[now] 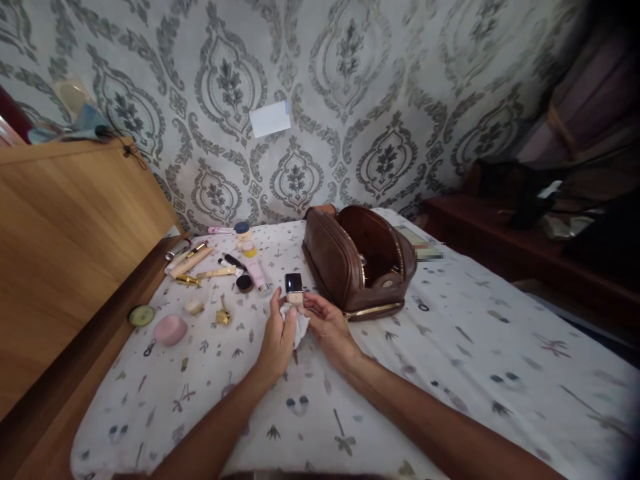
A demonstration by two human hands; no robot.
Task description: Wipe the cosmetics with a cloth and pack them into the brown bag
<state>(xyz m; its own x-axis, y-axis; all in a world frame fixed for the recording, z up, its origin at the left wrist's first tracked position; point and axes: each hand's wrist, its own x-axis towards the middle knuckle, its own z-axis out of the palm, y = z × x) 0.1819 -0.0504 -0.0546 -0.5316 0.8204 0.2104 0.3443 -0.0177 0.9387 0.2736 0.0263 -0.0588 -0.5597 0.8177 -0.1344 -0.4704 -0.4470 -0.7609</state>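
Note:
Between my two hands, near the middle of the view, stands a small foundation bottle (pixel 295 297) with a shiny black square cap and beige contents. My left hand (pixel 281 333) is closed around its left side, together with a crumpled white tissue (pixel 301 328). The fingers of my right hand (pixel 331 328) close on the bottle's lower right side and the tissue. Just beyond my right hand sits a brown toiletry bag (pixel 327 257), unzipped, its dark interior partly visible. A pink tube (pixel 256 272) and a round black-lidded pot (pixel 245 283) lie left of the bottle.
More cosmetics are spread to the left: a pink round case (pixel 170 329), a green-topped round tin (pixel 141 315), a gold item (pixel 223 313), and a blue-lidded jar (pixel 243 231). A wooden cabinet (pixel 75 253) borders the left; a patterned wall (pixel 300 167) stands behind the printed sheet (pixel 450 373).

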